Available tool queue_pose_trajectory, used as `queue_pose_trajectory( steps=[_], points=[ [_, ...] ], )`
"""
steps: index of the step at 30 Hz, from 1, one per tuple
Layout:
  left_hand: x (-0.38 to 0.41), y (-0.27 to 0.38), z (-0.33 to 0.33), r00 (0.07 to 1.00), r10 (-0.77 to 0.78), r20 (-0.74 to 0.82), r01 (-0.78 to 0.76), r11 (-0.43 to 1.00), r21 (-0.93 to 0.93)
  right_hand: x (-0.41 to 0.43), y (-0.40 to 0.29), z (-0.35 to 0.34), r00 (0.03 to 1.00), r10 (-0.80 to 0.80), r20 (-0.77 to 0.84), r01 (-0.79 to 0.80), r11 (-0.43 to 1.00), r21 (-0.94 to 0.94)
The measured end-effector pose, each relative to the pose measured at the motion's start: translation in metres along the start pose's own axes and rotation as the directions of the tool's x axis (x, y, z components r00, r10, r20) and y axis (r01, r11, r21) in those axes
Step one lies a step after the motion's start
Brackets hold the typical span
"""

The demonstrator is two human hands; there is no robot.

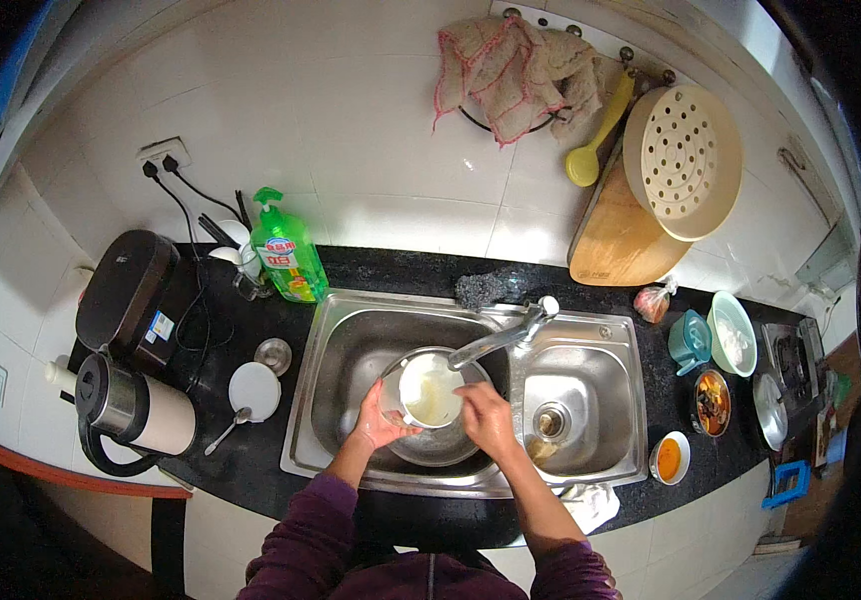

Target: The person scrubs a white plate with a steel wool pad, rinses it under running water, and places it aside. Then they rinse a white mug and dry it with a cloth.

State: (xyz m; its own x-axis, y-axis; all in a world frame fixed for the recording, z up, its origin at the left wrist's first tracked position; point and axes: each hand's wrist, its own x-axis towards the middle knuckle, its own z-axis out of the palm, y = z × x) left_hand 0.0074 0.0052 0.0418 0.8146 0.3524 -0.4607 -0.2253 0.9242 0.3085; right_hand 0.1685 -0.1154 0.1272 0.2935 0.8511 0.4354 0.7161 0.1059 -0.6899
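My left hand (pixel 382 422) grips a white round container (pixel 430 390) from its left side, tilted so that its inside faces me. Pale yellowish liquid or residue shows in it. At the container's right rim is my right hand (pixel 487 421), its fingers curled; whether they pinch the rim or something else cannot be seen. Below both hands a metal bowl (pixel 442 452) stands in the larger left basin of the steel sink (pixel 340 352). The chrome faucet (pixel 502 334) reaches over the container's upper right edge.
Left of the sink are a white lid (pixel 255 392), a spoon (pixel 228 431), a kettle (pixel 138 412) and a green pump bottle (pixel 288 251). On the right stand a bowl of orange food (pixel 669 459), a bowl of mixed food (pixel 712 403) and a teal jug (pixel 690 337). A white cloth (pixel 590 507) lies at the front edge.
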Motion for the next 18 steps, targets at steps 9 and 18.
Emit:
queue_pose_trajectory(
  steps=[9, 18],
  points=[
    [0.015, -0.025, -0.008, 0.991, -0.004, -0.136, 0.006, 1.000, 0.021, 0.029, 0.027, 0.091, 0.507, 0.481, 0.715, -0.847, 0.125, 0.517],
    [0.010, -0.010, -0.009, 0.985, 0.086, -0.148, -0.077, 0.995, 0.067, 0.054, 0.030, 0.033, 0.354, 0.280, 0.892, 0.128, 0.931, -0.343]
  ],
)
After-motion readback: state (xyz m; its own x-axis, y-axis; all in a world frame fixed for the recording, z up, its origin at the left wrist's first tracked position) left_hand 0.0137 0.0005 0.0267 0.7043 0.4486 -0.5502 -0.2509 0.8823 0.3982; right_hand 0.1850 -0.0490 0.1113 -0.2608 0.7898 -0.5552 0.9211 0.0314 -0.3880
